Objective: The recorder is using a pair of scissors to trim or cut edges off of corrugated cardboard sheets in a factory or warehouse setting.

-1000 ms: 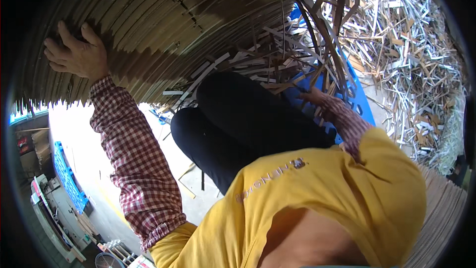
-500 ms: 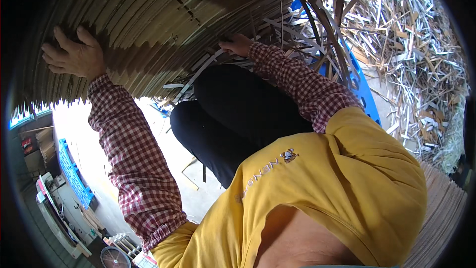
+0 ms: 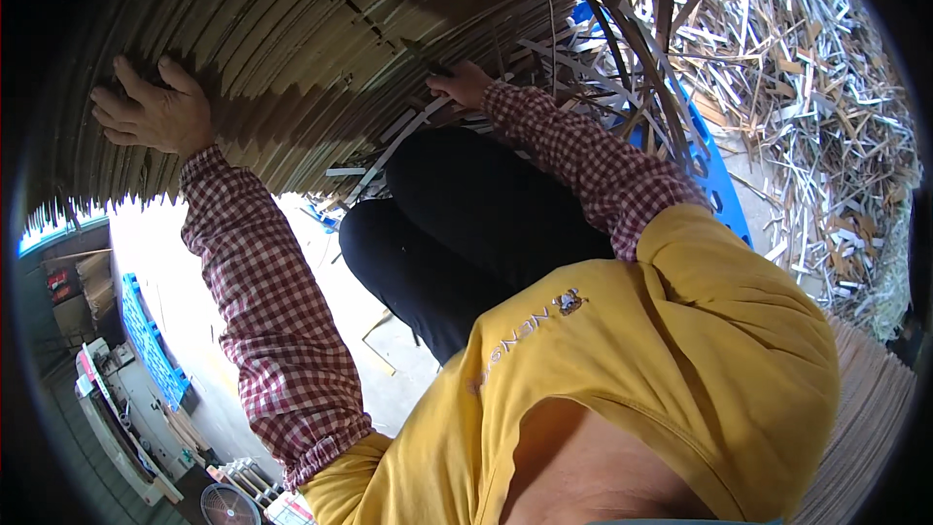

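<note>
A tall stack of brown cardboard sheets rises in front of me, its layered edges curving across the upper left. My left hand rests against those edges at the far left, fingers spread, holding nothing. Low on the stack, beyond my knees, my right hand is closed, thumb and fingers bent together. A small dark thing shows at its fingertips, too shadowed to name. Thin loose cardboard strips lie just below and beside this hand.
Long strips dangle from the stack at upper right. Behind them, a blue plastic pallet borders a large heap of cardboard scraps. Another stack of sheets stands at lower right. A blue pallet and a fan are at left.
The view has shifted slightly. Both hands keep nearly the same places on the stack, the left still spread and the right still closed.
</note>
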A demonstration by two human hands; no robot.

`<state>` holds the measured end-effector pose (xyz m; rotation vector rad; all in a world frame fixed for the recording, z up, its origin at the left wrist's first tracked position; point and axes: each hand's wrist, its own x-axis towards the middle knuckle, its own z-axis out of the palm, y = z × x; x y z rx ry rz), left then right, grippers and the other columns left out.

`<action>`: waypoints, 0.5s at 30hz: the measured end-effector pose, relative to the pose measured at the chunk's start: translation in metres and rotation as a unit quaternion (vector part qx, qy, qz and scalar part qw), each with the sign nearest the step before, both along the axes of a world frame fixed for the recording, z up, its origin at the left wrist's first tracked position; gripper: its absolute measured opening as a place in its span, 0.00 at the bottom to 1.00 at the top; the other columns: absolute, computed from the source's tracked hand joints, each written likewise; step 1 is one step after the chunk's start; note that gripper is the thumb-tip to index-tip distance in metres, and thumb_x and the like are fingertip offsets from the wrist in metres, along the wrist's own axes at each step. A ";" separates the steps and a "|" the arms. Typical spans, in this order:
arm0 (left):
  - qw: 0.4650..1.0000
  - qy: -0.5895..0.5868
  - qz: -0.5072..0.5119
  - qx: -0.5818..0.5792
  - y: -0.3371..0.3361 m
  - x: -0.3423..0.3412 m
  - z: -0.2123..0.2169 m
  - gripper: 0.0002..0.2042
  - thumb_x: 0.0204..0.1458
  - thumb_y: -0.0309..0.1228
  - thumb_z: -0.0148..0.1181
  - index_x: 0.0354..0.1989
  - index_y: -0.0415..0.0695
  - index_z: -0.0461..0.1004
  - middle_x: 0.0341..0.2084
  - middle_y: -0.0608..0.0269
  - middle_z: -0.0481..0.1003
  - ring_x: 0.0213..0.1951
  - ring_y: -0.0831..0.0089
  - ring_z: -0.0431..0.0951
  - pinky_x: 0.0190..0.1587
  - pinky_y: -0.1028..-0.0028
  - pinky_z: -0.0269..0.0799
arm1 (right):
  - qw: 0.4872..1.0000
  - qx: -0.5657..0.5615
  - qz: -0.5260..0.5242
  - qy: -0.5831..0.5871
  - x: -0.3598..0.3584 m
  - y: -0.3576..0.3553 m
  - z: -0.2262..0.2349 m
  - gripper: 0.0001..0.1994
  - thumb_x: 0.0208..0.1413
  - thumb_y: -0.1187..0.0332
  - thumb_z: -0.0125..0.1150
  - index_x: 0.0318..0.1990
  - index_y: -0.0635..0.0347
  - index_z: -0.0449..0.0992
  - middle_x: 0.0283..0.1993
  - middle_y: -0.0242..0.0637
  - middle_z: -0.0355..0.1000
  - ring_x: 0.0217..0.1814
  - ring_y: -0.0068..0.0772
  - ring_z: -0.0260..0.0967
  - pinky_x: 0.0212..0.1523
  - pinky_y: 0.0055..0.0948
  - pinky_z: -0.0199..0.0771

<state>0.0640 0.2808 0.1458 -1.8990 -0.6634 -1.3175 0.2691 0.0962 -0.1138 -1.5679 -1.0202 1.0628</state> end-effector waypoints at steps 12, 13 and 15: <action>1.000 -0.005 -0.014 -0.004 -0.003 0.012 0.006 0.24 0.48 0.51 0.37 0.50 0.51 0.57 0.51 0.45 0.49 0.53 0.45 0.48 0.48 0.45 0.45 | 0.988 0.086 0.023 -0.129 0.009 -0.003 -0.042 0.19 0.47 0.54 0.49 0.17 0.61 0.71 0.14 0.37 0.60 0.16 0.29 0.55 0.24 0.37 0.58; 1.000 -0.003 -0.006 -0.008 -0.003 0.008 0.005 0.24 0.48 0.51 0.37 0.50 0.51 0.57 0.51 0.45 0.49 0.53 0.45 0.48 0.48 0.45 0.44 | 0.988 0.089 0.027 -0.126 0.004 -0.001 -0.037 0.19 0.47 0.54 0.49 0.17 0.61 0.71 0.14 0.37 0.60 0.16 0.29 0.55 0.24 0.37 0.58; 1.000 -0.001 0.003 -0.009 -0.002 0.002 0.006 0.24 0.48 0.51 0.37 0.50 0.51 0.57 0.51 0.45 0.49 0.53 0.45 0.48 0.49 0.45 0.44 | 0.997 -0.056 0.039 -0.027 -0.003 0.000 -0.025 0.11 0.49 0.63 0.50 0.33 0.62 0.71 0.24 0.37 0.68 0.27 0.28 0.64 0.27 0.29 0.64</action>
